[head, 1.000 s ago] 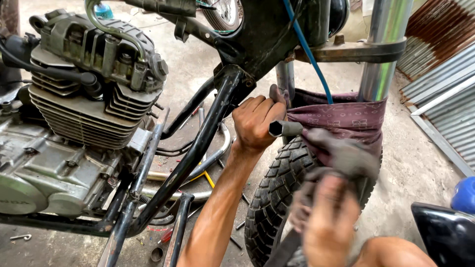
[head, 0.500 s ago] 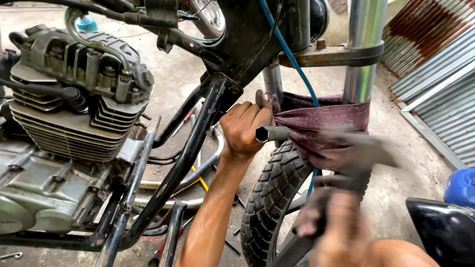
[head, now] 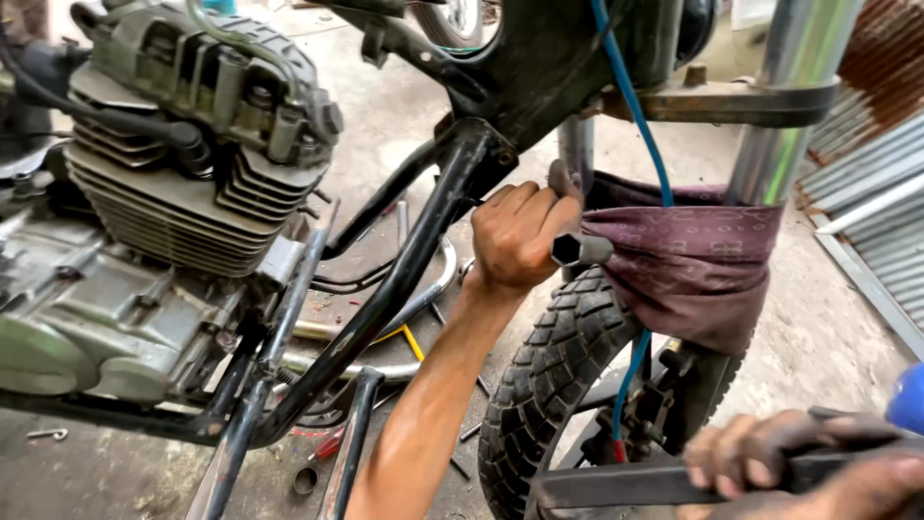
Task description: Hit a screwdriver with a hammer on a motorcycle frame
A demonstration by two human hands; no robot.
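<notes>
— Grey steel, that socket tube [head: 580, 249]: where does it sit?
— Just in front of the fork, level with the top of the front tyre [head: 556, 377], its hexagonal mouth facing the camera. The left hand [head: 515, 236] is curled tight around its far end, fingers fully closed on it, knuckles against the black frame tube [head: 404, 270].
— And the other hand?
— The right hand [head: 770, 462] is low at the bottom edge, grimy, fingers wrapped shut around a dark flat metal bar [head: 616, 484] that runs leftward across the wheel.
— What surrounds the tube?
— A maroon cloth [head: 698, 265] is draped round the chrome fork legs [head: 784, 116] right beside it, and a blue cable [head: 630, 101] drops down past the cloth toward the wheel hub. To the left hangs the finned engine [head: 183, 183], dusty and oily.
— The floor?
— Bare concrete floor [head: 837, 327], pale and stained. Loose chrome pipes [head: 423, 299], a yellow-handled tool and small bits lie under the frame. Corrugated metal sheets [head: 871, 193], partly rusted, lean along the right side. It looks like an open workshop in daylight.
</notes>
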